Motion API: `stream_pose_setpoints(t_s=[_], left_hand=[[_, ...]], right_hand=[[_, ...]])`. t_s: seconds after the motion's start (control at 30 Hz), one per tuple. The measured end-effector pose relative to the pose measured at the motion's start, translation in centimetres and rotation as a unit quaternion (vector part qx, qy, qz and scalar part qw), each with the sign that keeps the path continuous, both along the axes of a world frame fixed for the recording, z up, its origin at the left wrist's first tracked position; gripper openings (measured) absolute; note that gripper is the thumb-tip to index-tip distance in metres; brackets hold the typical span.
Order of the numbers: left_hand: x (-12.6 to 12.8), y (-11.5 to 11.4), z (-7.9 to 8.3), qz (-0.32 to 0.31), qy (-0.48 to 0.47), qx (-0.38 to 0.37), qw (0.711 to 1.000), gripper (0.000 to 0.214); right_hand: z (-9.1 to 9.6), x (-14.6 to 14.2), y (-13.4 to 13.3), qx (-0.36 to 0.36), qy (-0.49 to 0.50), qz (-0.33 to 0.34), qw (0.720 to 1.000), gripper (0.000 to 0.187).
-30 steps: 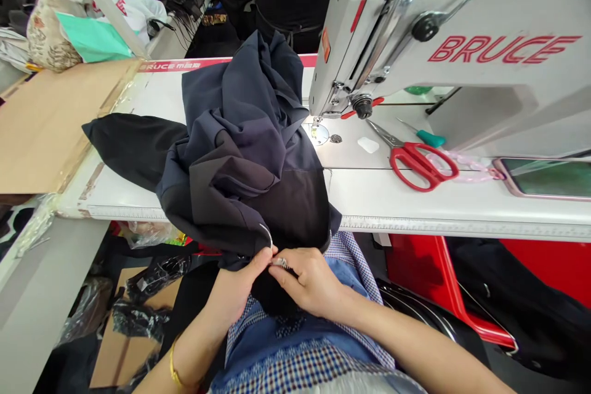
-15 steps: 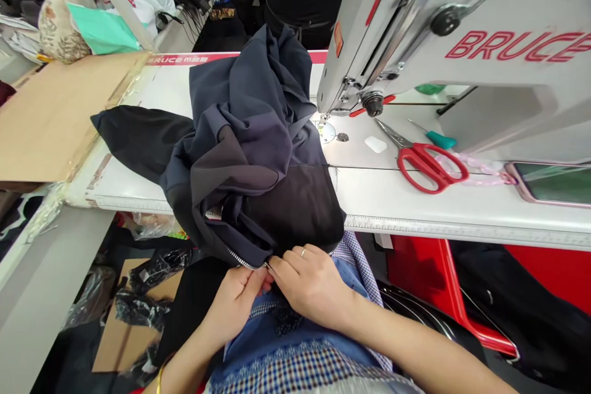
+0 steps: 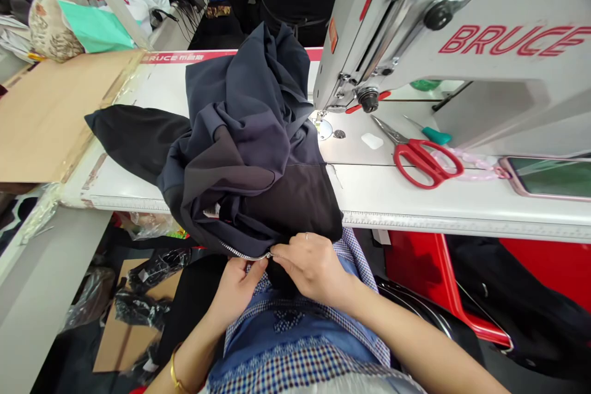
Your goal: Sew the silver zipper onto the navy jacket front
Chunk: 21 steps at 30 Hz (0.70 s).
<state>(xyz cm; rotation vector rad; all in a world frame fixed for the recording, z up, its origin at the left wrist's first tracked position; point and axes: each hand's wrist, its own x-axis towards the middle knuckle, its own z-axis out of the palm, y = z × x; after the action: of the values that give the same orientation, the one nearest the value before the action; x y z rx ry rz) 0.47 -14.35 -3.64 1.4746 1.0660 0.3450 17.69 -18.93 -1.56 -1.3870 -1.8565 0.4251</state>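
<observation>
The jacket (image 3: 249, 154) zipper (image 3: 242, 254) in hand.
Fingers of left hand (image 3: 240, 286) and right hand (image 3: 314, 268) pinch it; engagement likely demands careful alignment.

The left hand (image 3: 238, 286) wears a gold bangle (image 3: 174, 372) at the wrist, the right hand (image 3: 314, 268) a thin ring (image 3: 306, 236). The shirt (image 3: 286, 374) is blue-and-white checked.
</observation>
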Motion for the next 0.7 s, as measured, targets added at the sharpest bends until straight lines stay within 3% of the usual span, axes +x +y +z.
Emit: stream_pose_setpoints(t_s=[0.07, 0.2, 0.37, 0.47, 0.57, 0.7], left_hand=[[-0.2, 0.3, -0.3, 0.056, -0.064, -0.061, 0.995, 0.030], [-0.5, 0.8, -0.8, 0.112, -0.177, -0.117, 0.971, 0.034], [0.0, 1.4, 0.4, 0.151, -0.097, 0.016, 0.984, 0.019], [0.2, 1.7, 1.5, 0.182, -0.067, 0.055, 0.979, 0.017], [0.2, 1.7, 1.9, 0.143, -0.034, 0.067, 0.987, 0.015], [0.7, 0.9, 1.2, 0.135, 0.008, 0.131, 0.982, 0.022]], right_hand=[[0.8, 0.4, 0.4, -0.098, 0.110, 0.044, 0.988, 0.020], [1.8, 0.9, 0.7, -0.260, 0.252, 0.066, 0.930, 0.018], [1.9, 1.0, 1.0, -0.312, 0.303, 0.064, 0.898, 0.015], [2.2, 1.1, 1.2, -0.323, 0.272, 0.059, 0.904, 0.011], [2.0, 0.7, 1.1, -0.296, 0.207, 0.064, 0.930, 0.010], [0.3, -0.4, 0.3, -0.179, -0.007, 0.033, 0.983, 0.021]])
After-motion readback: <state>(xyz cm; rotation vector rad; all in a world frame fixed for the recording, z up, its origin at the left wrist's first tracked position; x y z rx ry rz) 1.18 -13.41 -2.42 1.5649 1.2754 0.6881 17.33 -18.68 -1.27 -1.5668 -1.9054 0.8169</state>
